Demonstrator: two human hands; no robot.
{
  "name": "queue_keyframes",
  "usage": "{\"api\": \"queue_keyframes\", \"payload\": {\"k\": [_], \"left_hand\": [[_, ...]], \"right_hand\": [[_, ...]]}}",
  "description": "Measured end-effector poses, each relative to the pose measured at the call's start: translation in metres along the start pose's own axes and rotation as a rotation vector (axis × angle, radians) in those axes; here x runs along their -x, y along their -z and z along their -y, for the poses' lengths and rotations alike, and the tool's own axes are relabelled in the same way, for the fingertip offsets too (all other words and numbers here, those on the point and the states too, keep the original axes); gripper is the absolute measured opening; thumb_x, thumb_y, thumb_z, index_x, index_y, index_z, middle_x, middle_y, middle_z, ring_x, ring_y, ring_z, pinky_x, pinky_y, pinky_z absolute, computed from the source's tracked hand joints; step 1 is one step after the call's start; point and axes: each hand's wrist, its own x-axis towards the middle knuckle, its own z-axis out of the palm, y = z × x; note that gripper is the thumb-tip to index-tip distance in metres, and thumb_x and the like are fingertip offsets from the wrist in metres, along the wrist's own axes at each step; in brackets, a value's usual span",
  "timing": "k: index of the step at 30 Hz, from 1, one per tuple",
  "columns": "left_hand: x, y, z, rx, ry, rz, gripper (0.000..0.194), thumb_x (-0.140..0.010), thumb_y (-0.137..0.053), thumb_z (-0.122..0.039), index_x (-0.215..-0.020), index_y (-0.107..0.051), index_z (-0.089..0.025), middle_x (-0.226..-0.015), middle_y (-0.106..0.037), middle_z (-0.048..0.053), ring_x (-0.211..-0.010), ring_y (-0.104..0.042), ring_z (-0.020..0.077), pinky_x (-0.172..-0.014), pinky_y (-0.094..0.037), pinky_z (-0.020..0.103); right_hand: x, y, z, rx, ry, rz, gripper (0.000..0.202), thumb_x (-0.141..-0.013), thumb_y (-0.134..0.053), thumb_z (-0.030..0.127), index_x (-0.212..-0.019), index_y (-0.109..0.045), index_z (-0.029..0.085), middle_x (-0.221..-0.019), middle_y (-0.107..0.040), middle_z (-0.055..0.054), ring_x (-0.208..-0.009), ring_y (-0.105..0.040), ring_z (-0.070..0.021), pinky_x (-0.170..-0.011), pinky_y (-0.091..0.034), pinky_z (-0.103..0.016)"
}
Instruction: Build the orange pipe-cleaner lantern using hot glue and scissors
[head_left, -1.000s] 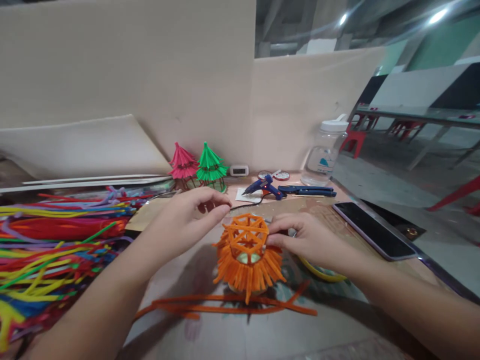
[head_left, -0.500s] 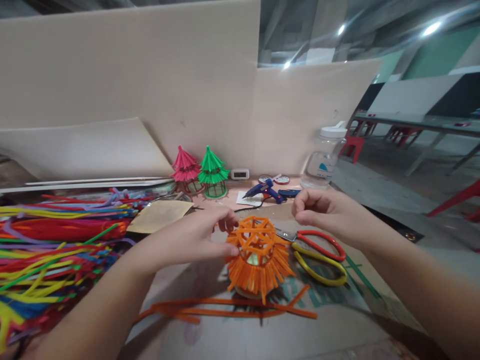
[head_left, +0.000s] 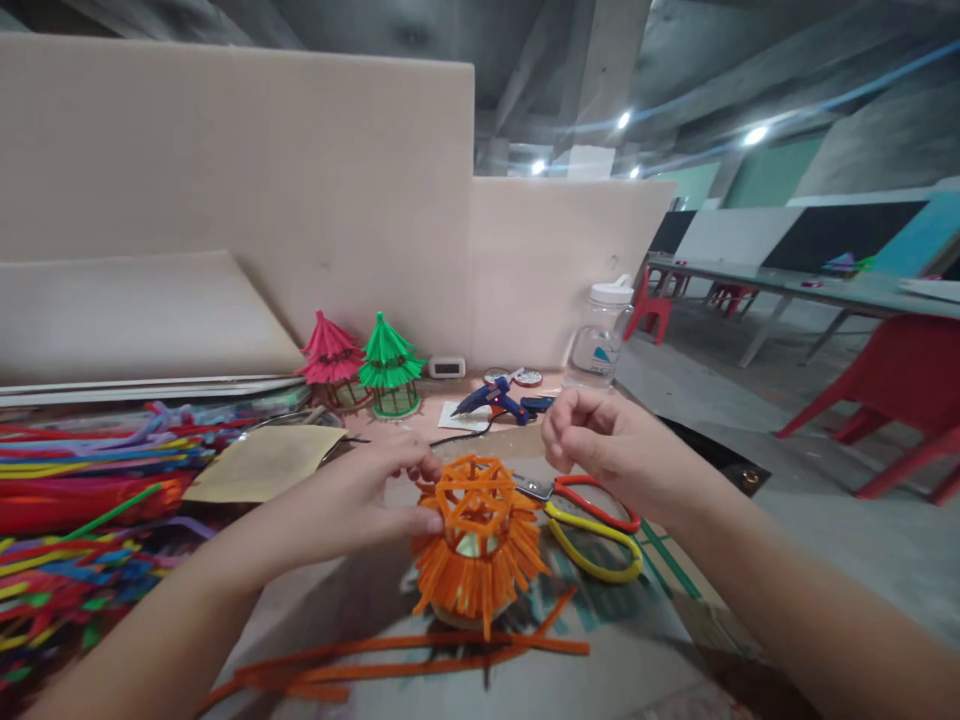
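An orange pipe-cleaner structure [head_left: 480, 560] stands upright in front of me, with a fringed skirt and an open lattice top. My left hand [head_left: 401, 490] has its thumb and fingers around the left side of the lattice. My right hand [head_left: 589, 435] is raised to the right of it, fingers curled together; anything between them is too small to make out. Scissors with red and yellow handles [head_left: 592, 560] lie just right of the structure, below my right hand. Loose orange strips [head_left: 450, 655] lie in front of it.
Many coloured pipe cleaners [head_left: 82, 540] fill the left side. Pink [head_left: 330, 355] and green [head_left: 390, 365] finished huts stand at the back, near a blue glue gun [head_left: 491, 400] and a clear bottle [head_left: 598, 340]. A beige card [head_left: 266, 462] lies behind my left arm.
The camera view has turned to the right and up, so the table things appear further left and lower. Both hands keep nearly the same pose beside the orange structure.
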Motion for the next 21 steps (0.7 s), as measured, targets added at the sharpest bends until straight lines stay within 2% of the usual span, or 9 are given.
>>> {"api": "queue_keyframes", "payload": {"k": [2, 4, 7, 10, 13, 17, 19, 21], "left_hand": [[-0.002, -0.002, -0.001, 0.036, -0.008, -0.011, 0.03, -0.085, -0.068, -0.048, -0.102, -0.065, -0.024, -0.105, -0.066, 0.0, -0.1, -0.059, 0.0211, -0.087, -0.045, 0.031], [-0.005, -0.006, -0.002, 0.061, -0.013, -0.034, 0.031, -0.084, -0.069, -0.046, -0.104, -0.065, -0.023, -0.104, -0.066, 0.001, -0.099, -0.059, 0.0211, -0.086, -0.045, 0.031], [-0.01, -0.012, -0.005, 0.106, -0.038, -0.021, 0.027, -0.086, -0.067, -0.041, -0.107, -0.067, -0.023, -0.103, -0.066, 0.002, -0.097, -0.06, 0.0206, -0.085, -0.046, 0.031], [-0.012, -0.017, -0.009, 0.18, -0.1, 0.009, 0.023, -0.088, -0.066, -0.037, -0.107, -0.071, -0.025, -0.101, -0.067, 0.001, -0.098, -0.061, 0.0201, -0.088, -0.047, 0.033], [-0.011, -0.02, -0.017, 0.177, -0.133, -0.037, 0.02, -0.089, -0.067, -0.034, -0.105, -0.073, -0.025, -0.099, -0.066, 0.001, -0.096, -0.06, 0.019, -0.086, -0.047, 0.032], [-0.005, -0.02, -0.032, -0.008, -0.175, -0.185, 0.01, -0.087, -0.069, -0.029, -0.093, -0.074, -0.024, -0.096, -0.062, 0.002, -0.094, -0.056, 0.0195, -0.084, -0.044, 0.033], [-0.003, -0.02, -0.037, -0.083, -0.198, -0.226, 0.007, -0.087, -0.07, -0.028, -0.088, -0.074, -0.023, -0.096, -0.061, 0.003, -0.095, -0.054, 0.0201, -0.085, -0.043, 0.034], [0.0, -0.021, -0.041, -0.13, -0.221, -0.245, 0.006, -0.087, -0.07, -0.027, -0.086, -0.072, -0.022, -0.097, -0.061, 0.003, -0.095, -0.053, 0.0207, -0.084, -0.042, 0.035]], "right_hand": [[0.003, 0.0, 0.004, 0.078, -0.001, -0.035, 0.029, -0.072, -0.084, 0.033, -0.068, -0.059, 0.019, -0.065, -0.06, 0.003, -0.059, -0.051, -0.0089, -0.057, -0.04, -0.022], [0.007, -0.001, 0.009, 0.188, -0.009, -0.062, 0.025, -0.073, -0.082, 0.031, -0.067, -0.061, 0.019, -0.066, -0.064, 0.002, -0.059, -0.055, -0.0103, -0.057, -0.043, -0.023], [0.016, -0.005, 0.017, 0.39, 0.024, -0.069, 0.018, -0.084, -0.071, 0.033, -0.073, -0.066, 0.02, -0.072, -0.07, -0.001, -0.067, -0.063, -0.0141, -0.062, -0.048, -0.026], [0.026, -0.012, 0.022, 0.561, 0.123, -0.072, 0.018, -0.091, -0.065, 0.036, -0.079, -0.066, 0.022, -0.082, -0.073, -0.002, -0.077, -0.067, -0.0163, -0.069, -0.051, -0.028], [0.034, -0.019, 0.022, 0.658, 0.302, -0.003, 0.017, -0.092, -0.066, 0.034, -0.079, -0.062, 0.024, -0.092, -0.073, -0.002, -0.09, -0.067, -0.0184, -0.081, -0.052, -0.032], [0.037, -0.023, 0.019, 0.852, 0.45, 0.139, 0.004, -0.095, -0.063, 0.025, -0.092, -0.064, 0.027, -0.107, -0.073, 0.0, -0.115, -0.06, -0.0204, -0.1, -0.045, -0.038], [0.036, -0.024, 0.018, 0.922, 0.468, 0.166, 0.004, -0.095, -0.063, 0.023, -0.095, -0.064, 0.027, -0.108, -0.072, 0.0, -0.117, -0.058, -0.0195, -0.102, -0.044, -0.037], [0.035, -0.025, 0.016, 0.945, 0.494, 0.172, 0.003, -0.094, -0.065, 0.023, -0.093, -0.063, 0.026, -0.101, -0.072, 0.001, -0.111, -0.059, -0.0182, -0.102, -0.043, -0.036]]}}
